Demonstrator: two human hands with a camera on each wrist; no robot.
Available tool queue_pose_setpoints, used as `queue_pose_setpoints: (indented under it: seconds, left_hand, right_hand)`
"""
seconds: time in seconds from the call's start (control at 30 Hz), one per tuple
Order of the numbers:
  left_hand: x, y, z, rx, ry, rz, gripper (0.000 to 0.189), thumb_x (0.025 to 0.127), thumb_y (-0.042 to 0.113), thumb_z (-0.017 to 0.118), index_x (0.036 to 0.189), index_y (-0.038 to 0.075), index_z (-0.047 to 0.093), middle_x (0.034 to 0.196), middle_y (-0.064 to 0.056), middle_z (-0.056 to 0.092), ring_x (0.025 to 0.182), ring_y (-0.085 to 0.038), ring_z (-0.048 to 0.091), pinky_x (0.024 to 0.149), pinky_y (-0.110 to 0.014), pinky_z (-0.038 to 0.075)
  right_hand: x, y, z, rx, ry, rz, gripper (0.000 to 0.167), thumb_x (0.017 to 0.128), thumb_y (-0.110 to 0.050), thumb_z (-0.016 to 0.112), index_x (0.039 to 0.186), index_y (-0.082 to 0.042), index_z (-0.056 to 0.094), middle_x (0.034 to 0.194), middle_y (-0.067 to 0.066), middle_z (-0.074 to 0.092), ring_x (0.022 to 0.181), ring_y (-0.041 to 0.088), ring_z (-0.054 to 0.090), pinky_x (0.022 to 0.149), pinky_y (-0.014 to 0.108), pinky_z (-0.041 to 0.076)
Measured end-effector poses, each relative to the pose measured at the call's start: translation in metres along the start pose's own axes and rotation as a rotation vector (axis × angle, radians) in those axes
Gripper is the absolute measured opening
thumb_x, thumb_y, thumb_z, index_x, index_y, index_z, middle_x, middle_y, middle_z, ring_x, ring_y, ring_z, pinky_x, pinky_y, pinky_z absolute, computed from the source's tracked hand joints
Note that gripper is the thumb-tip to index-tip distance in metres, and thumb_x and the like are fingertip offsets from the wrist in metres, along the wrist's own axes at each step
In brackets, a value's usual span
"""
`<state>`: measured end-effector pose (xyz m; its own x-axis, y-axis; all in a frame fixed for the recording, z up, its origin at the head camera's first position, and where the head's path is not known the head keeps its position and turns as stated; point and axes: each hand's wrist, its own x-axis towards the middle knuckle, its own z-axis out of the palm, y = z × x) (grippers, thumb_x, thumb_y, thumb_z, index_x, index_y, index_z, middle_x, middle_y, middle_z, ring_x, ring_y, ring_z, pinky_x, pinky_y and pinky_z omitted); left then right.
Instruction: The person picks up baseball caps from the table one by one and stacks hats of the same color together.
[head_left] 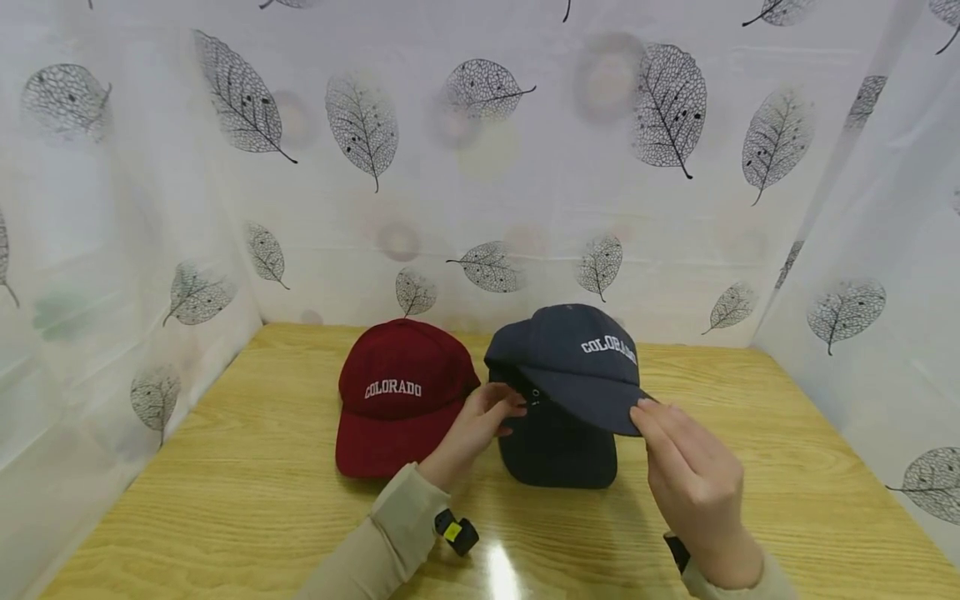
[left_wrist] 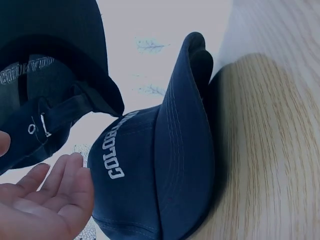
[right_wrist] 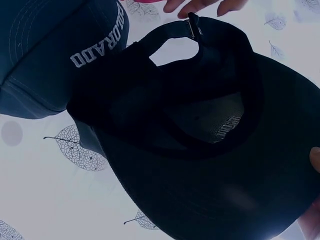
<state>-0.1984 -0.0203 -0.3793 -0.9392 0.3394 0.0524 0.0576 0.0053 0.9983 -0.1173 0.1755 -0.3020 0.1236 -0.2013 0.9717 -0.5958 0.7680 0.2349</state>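
Observation:
By the edge of its brim, my right hand (head_left: pixel 693 475) pinches a navy baseball cap (head_left: pixel 570 346) lettered COLORADO. This cap is tilted above a second dark navy cap (head_left: pixel 558 458) that rests on the table, brim toward me. My left hand (head_left: pixel 480 421) is beside the held cap's rear strap, fingers loosely bent and apart from the thumb. In the left wrist view the strap's buckle (left_wrist: pixel 45 125) hangs above those fingers (left_wrist: pixel 65 175). The right wrist view shows the held cap's dark inside (right_wrist: pixel 200 115). The lower cap's crown is mostly hidden in the head view.
A dark red COLORADO cap (head_left: pixel 405 383) sits on the wooden table (head_left: pixel 225 483), left of the navy caps and partly behind my left forearm. Leaf-printed white curtains (head_left: pixel 487 183) surround the table at the back and sides. Both wrists wear black straps.

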Motion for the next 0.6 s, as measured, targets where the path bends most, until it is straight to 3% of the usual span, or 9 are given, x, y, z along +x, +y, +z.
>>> queue_pose_setpoints:
  seconds: [0.27, 0.6]
  left_hand:
    - [-0.001, 0.004, 0.004, -0.025, -0.027, 0.004, 0.018, 0.089, 0.014, 0.044, 0.096, -0.001, 0.050, 0.102, -0.010, 0.052, 0.098, -0.023, 0.055, 0.078, -0.039, 0.045]
    - [-0.007, 0.012, 0.008, -0.123, -0.112, -0.018, 0.024, 0.092, 0.016, 0.037, 0.099, -0.004, 0.049, 0.107, -0.011, 0.049, 0.101, -0.022, 0.053, 0.083, -0.037, 0.043]
  right_hand:
    - [-0.004, 0.000, 0.002, 0.010, -0.006, -0.031, 0.019, 0.085, 0.005, 0.050, 0.075, 0.005, 0.066, 0.071, 0.015, 0.065, 0.056, 0.029, 0.059, 0.063, 0.032, 0.048]
    - [-0.005, -0.003, 0.007, 0.012, 0.029, -0.095, 0.018, 0.082, 0.008, 0.051, 0.073, 0.005, 0.067, 0.070, 0.016, 0.065, 0.055, 0.028, 0.059, 0.060, 0.033, 0.048]
